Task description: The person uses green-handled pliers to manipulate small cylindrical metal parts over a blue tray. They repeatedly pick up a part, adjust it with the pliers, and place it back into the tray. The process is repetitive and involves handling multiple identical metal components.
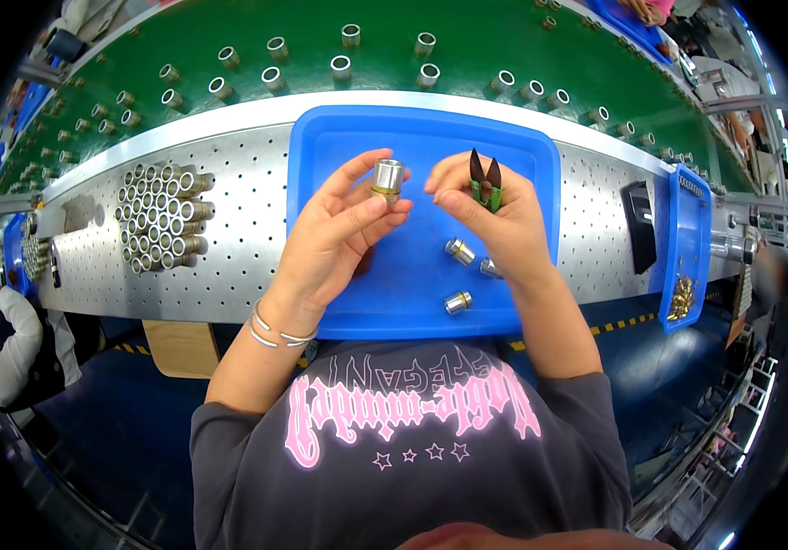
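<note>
Over the blue tray [421, 115], my left hand [325, 229] pinches a silver cylindrical metal fitting [388, 174] between thumb and fingers. It stands upright with a brass-coloured ring at its lower end. Closed round a pair of small snips [487, 176], my right hand [515, 220] sits just to the right. Their green handles run into the palm, and the dark blades point away from me, spread apart. The snips and the fitting do not touch. Lower in the tray lie a fitting [458, 302], another fitting [458, 250] and a third, partly behind my right wrist.
Many fittings [165, 215] stand packed together on the perforated metal bench [247, 183]. Beyond it, a green conveyor belt [476, 55] carries spaced fittings. At right are a black flat object [639, 227] and a blue bin [683, 321] with small brass parts. Other people work nearby.
</note>
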A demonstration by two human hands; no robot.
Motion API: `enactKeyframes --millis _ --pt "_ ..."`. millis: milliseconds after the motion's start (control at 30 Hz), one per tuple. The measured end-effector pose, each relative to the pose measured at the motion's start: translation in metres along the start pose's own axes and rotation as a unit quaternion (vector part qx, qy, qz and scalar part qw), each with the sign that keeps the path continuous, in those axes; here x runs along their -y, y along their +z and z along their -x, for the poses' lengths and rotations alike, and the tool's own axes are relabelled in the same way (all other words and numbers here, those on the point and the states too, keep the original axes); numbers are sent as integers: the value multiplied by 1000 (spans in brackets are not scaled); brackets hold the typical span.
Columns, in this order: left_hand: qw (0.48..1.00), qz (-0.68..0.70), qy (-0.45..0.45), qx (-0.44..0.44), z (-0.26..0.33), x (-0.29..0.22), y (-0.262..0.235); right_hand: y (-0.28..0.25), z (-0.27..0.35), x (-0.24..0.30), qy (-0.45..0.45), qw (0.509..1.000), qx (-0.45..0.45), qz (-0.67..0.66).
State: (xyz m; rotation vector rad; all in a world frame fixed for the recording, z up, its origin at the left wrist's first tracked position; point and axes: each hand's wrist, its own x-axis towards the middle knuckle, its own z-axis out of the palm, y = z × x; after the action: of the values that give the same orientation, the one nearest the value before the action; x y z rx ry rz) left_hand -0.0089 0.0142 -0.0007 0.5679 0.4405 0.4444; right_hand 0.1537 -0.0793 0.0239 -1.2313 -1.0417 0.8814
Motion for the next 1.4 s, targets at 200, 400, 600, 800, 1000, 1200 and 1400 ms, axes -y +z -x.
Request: enactKeyframes --millis 200,400,600,800,1000,1200,1400 --pt "1000 -6 -3 -2 -1 3 -3 2 3 3 58 997 13 -47" --pt "999 -15 19 -31 -2 2 2 -6 11 2 76 994 29 67" --pt "986 -162 50 2 1 4 6 -10 7 14 -23 967 -4 255" --pt "956 -276 70 74 2 13 6 -18 -12 18 -44 952 101 286" --pt "982 -175 -7 68 5 5 7 -24 -12 17 15 952 78 296" --pt "997 -77 -16 -6 1 5 5 -19 -3 18 87 992 52 72" --pt "999 -41 0 -13 0 8 5 -14 -5 16 67 996 57 -12"
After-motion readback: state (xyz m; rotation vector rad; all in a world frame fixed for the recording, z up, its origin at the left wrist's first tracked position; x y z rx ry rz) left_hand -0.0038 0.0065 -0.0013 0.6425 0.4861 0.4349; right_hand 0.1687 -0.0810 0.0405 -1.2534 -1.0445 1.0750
